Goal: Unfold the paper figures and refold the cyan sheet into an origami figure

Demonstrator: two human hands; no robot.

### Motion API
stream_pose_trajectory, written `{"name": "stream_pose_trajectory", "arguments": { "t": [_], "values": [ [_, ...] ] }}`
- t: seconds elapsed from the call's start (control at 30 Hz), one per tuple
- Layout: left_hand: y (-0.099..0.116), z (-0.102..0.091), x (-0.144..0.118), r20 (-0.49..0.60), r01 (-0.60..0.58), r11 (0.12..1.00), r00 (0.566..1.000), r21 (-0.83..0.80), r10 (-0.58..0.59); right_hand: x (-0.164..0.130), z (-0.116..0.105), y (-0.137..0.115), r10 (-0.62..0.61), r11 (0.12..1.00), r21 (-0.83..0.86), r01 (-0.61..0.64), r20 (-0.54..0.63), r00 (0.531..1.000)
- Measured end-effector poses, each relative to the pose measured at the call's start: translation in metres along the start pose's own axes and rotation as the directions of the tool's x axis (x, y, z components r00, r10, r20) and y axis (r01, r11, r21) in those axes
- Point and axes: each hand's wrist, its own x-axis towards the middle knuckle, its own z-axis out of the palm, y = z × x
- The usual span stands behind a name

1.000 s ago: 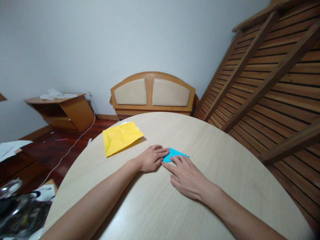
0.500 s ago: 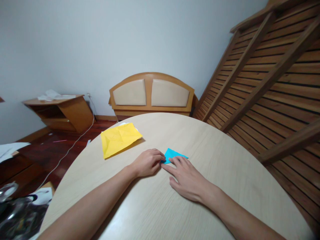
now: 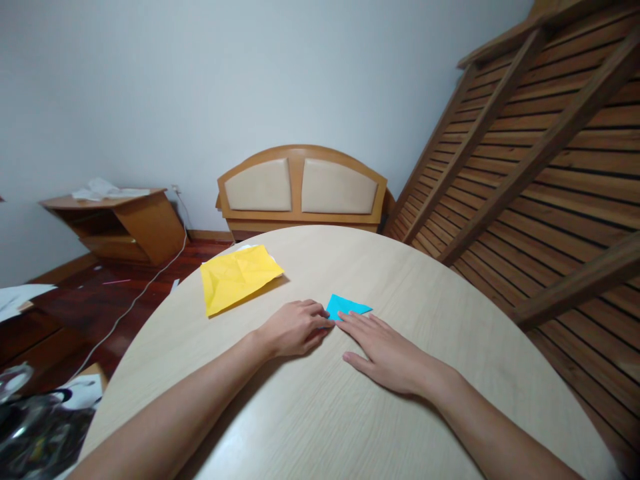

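A small piece of folded blue paper (image 3: 345, 305), roughly triangular, lies on the round table (image 3: 320, 427). My left hand (image 3: 295, 328) is at its left corner, with fingers bent and closed on the edge; the fingertips partly hide that corner. From the right, my right hand (image 3: 383, 350) rests with fingers stretched flat over the paper's near edge, the thumb held apart. Its fingers cover the lower side of the paper.
Creased yellow paper (image 3: 240, 275) lies on the table at the far left, over something white. A wooden headboard (image 3: 303, 153) stands behind the table. Slatted wood (image 3: 500, 167) leans at the right. A low cabinet (image 3: 150, 227) and a cable (image 3: 131, 310) are at the left.
My right hand has shifted slightly to the right, and its fingers lie straighter along the blue paper's near edge. My left hand has stayed at the left corner.
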Motion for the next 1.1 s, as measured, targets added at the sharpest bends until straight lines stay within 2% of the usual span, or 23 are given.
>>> {"name": "stream_pose_trajectory", "arguments": {
  "t": [0.23, 0.5, 0.6, 0.67, 0.73, 0.8, 0.9, 1.0, 1.1],
  "values": [
    [0.005, 0.001, 0.002, -0.005, 0.011, 1.0, 1.0, 0.027, -0.011, -0.003, -0.009, 0.016, 0.048, 0.999, 0.004, -0.048, 0.075, 0.996],
    [0.004, 0.009, 0.005, -0.001, 0.014, 1.0, 1.0, -0.011, -0.014, -0.009, -0.012, 0.04, 0.152, 0.988, -0.01, -0.151, 0.058, 0.987],
    [0.005, 0.01, 0.008, -0.001, 0.016, 1.0, 1.0, -0.004, -0.016, -0.012, -0.012, 0.049, 0.221, 0.973, -0.068, -0.22, 0.0, 0.975],
    [0.006, 0.01, 0.009, -0.001, 0.016, 1.0, 1.0, 0.005, -0.016, -0.011, -0.012, 0.052, 0.274, 0.947, -0.146, -0.285, -0.09, 0.958],
    [0.007, 0.01, 0.011, 0.002, 0.02, 1.0, 1.0, 0.006, -0.02, -0.008, -0.012, 0.048, 0.275, 0.926, -0.206, -0.316, -0.204, 0.939],
    [0.009, 0.009, 0.012, -0.002, 0.013, 1.0, 1.0, 0.004, -0.013, -0.002, -0.009, 0.038, 0.198, 0.945, -0.2, -0.26, -0.283, 0.938],
    [0.011, 0.009, 0.012, -0.006, -0.035, 0.999, 0.999, -0.002, 0.035, 0.008, -0.002, 0.019, 0.052, 0.993, -0.091, -0.079, -0.27, 0.961],
    [0.01, 0.011, 0.01, -0.014, -0.085, 0.995, 0.996, -0.051, 0.084, 0.015, 0.005, 0.01, 0.015, 0.999, -0.038, -0.027, -0.279, 0.96],
    [0.005, 0.014, 0.009, -0.053, -0.03, 0.994, 0.998, -0.107, 0.024, 0.017, 0.007, 0.01, 0.023, 1.0, -0.014, -0.028, -0.293, 0.956]
  ]
}}
